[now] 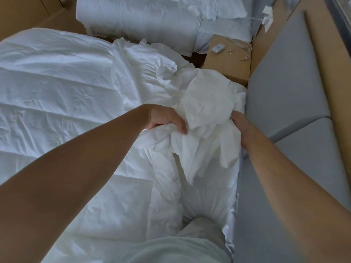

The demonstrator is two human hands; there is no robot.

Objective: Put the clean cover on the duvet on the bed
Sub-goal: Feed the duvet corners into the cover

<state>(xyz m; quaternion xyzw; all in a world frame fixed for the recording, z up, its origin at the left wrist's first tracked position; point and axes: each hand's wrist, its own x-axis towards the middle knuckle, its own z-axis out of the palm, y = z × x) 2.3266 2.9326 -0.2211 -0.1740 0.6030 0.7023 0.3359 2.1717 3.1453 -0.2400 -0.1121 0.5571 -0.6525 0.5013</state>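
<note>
Early going, I'd say: the left hand (167, 120) and the right hand (241, 127) both grip the bunched cover (206, 103) beside the grey headboard (284, 95), while the duvet (57, 82) lies spread out, seemingly mostly uncovered.

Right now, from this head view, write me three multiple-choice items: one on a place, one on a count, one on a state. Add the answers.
1. The small white plastic device lies on: A the tan wooden nightstand; B the floor; C a pillow.
2. Hands gripping the crumpled white fabric cover: A none; B one; C two.
3. That cover is: A spread flat; B bunched up; C folded square.
Answers: A, it sits on the nightstand top; C, the left hand and the right hand both curl round it; B, it forms a wrinkled wad between them.
</note>
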